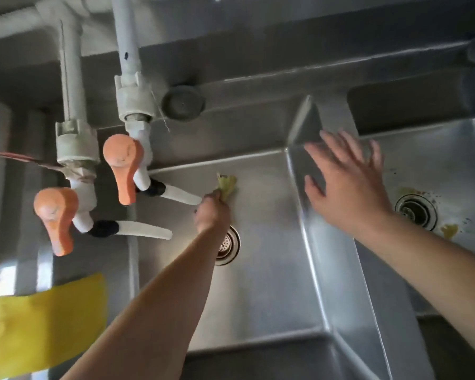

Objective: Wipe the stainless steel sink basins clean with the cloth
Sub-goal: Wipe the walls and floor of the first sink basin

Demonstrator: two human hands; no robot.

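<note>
Steel double sink [327,270]: left hand [213,212] grips cloth [226,185] on left basin's back wall, right hand [346,185] spread open above divider; right-basin yellow residue [449,230] risks getting skipped.

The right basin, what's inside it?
The right basin holds a round drain, yellowish smears and dark specks beside it. The right hand and forearm cover its near-left floor, so that part cannot be seen.
</note>
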